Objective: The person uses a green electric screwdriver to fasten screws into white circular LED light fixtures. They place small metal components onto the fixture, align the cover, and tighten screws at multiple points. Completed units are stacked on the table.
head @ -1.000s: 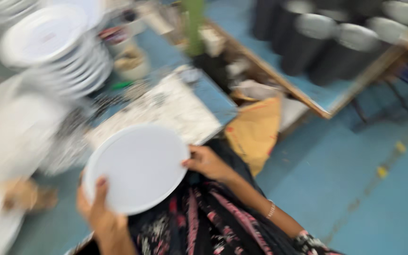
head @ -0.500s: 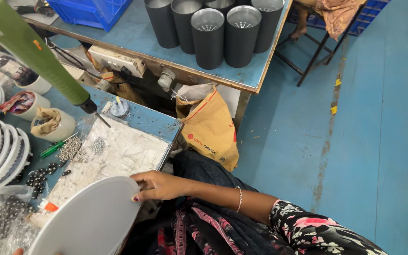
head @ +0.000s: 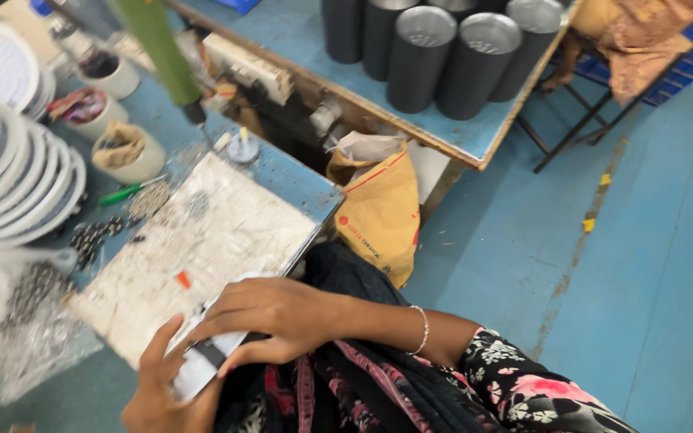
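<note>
Left hand (head: 162, 385): sits near and low at the table edge, under the white disc (head: 202, 357); thumb raised along the disc's left rim, fingers clamped on it from below.
Right hand (head: 278, 317): lies across the top of the disc, fingers spread and pressed flat, fingertips pointing left; it grips the disc against the lap.
Disc position: near edge of the work board (head: 194, 248), half over the lap, tilted, mostly covered by both hands; a dark strip shows on its near face.
Grip advice: support is best kept under the rim with the left hand while the right steadies from above; pressure on the thin centre risks flexing.
Clearance: the loose screws (head: 90, 236) and the green screwdriver (head: 122, 193) lie left of the board; the disc should stay off them to avoid scratches.
Stack (head: 18, 176): finished white discs lean far left, well apart from the hands.
Hazard: the hanging green tool (head: 158, 52) points down over the far left of the board; the hands stay near of it.
Cups (head: 126, 152): far left, beside the stack.
</note>
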